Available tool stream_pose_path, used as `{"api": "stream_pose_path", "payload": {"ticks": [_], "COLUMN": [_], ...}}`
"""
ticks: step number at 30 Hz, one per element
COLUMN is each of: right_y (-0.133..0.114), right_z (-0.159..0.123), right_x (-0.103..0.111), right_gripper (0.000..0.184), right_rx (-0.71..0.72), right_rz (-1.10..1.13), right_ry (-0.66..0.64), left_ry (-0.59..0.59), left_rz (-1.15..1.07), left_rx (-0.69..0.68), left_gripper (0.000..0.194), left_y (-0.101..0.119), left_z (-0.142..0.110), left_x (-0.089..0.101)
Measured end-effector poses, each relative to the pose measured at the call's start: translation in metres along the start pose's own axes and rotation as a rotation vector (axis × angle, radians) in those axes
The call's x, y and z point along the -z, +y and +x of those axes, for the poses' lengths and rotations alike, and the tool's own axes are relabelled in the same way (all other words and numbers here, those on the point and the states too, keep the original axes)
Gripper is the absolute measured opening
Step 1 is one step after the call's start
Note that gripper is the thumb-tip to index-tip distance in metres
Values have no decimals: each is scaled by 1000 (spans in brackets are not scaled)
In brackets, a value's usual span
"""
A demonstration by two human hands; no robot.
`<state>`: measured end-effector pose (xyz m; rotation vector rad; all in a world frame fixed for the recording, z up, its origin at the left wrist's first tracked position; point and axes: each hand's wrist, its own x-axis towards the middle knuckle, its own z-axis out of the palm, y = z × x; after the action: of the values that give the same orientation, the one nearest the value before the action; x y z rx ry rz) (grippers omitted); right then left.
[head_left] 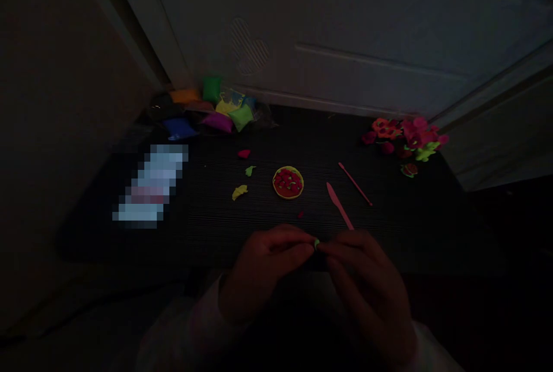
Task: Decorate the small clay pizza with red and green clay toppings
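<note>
The scene is very dark. My left hand [265, 271] and my right hand [367, 285] meet at the near edge of a dark table [207, 228]. Their fingertips pinch a tiny green bit of clay [317, 243] between them. Just beyond the hands lies a round clay disc [288, 182], red with a yellow rim and small green and dark specks. Two pink plastic modelling tools lie to its right: a knife-shaped tool [339, 205] whose near end reaches my right hand, and a thin stick [355, 183].
Small scraps of yellow-green clay [239, 192], green clay [249, 170] and pink clay [244, 154] lie left of the disc. Several coloured clay bags [216, 112] sit at the back left, finished pink and red clay shapes [404, 137] at the back right. A blurred-out item [151, 183] rests on the left.
</note>
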<state>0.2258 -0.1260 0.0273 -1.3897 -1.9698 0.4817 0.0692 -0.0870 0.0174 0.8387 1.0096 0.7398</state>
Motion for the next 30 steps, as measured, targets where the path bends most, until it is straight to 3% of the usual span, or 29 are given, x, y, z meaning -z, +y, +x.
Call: {"api": "stream_pose_path", "payload": {"ticks": [14,21,25,30], "right_y": [3,9,10,9], "right_z": [1,3,4,5], "right_x": [-5,-5,-5,-5], "right_gripper": [10,18,14,9], "right_rx": [37,66,49,-51], "right_rz": [-79,-53,-38,104], "right_ry": [45,60,12,-6], "left_ry": [32,-33,-66,-26], "left_rz": [-279,-374,-439,-373], "left_rx": [164,205,242,159], "left_gripper": [12,11,12,12], "left_y": [-15,-14,-15,-18], "left_z": [2,2,2,2], "left_x": [-7,-8,-8,-4]}}
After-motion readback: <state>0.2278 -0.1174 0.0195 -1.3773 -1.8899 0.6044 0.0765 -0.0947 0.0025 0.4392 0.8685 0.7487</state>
